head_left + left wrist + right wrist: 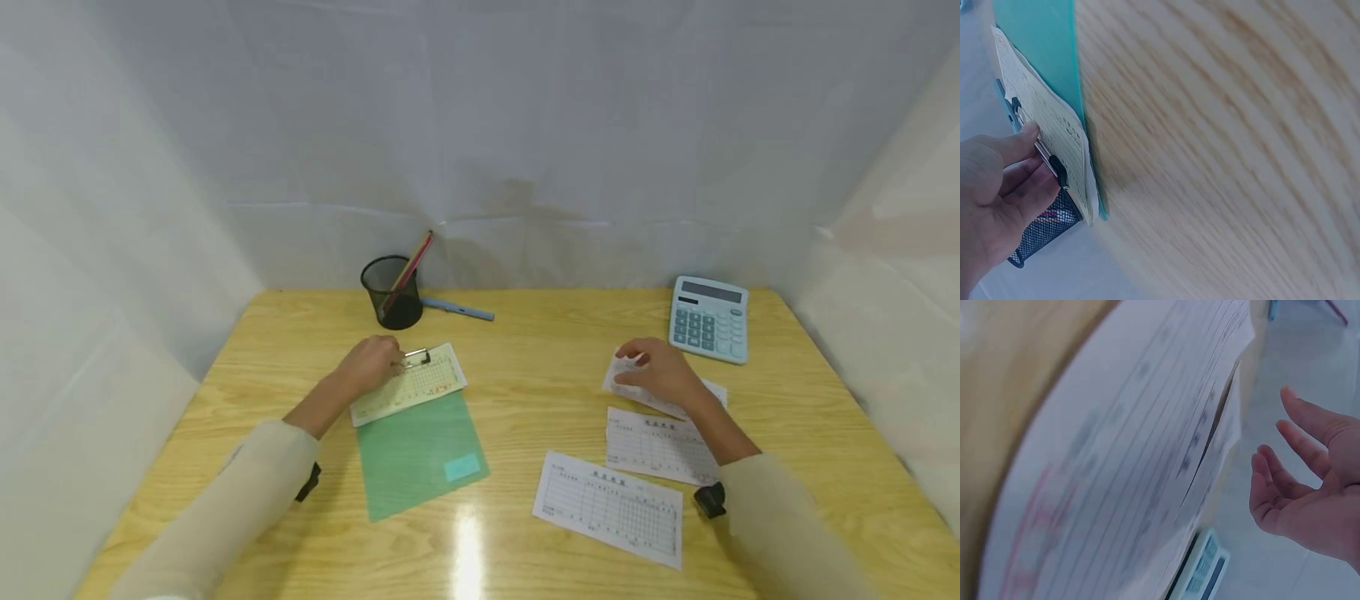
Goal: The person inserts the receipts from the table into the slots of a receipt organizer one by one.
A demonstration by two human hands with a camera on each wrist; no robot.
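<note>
A green clipboard (412,458) lies at the left with a pale yellow printed form (431,382) and white paper under its metal clip (1047,156). My left hand (371,365) pinches that clip between thumb and fingers. To the right, three white printed forms lie in a staggered row: a far form (715,393), a middle form (652,446) and a near form (611,510). My right hand (655,368) is over the far form, partly covering it. In the right wrist view its fingers are loosely bent and spread, with nothing between them.
Behind the clipboard stands a black mesh pen cup (397,304) with pencils (408,271) leaning in it. A blue pen (457,309) lies beside the cup. At the back right is a light blue calculator (708,321). White cloth surrounds the table's back and sides.
</note>
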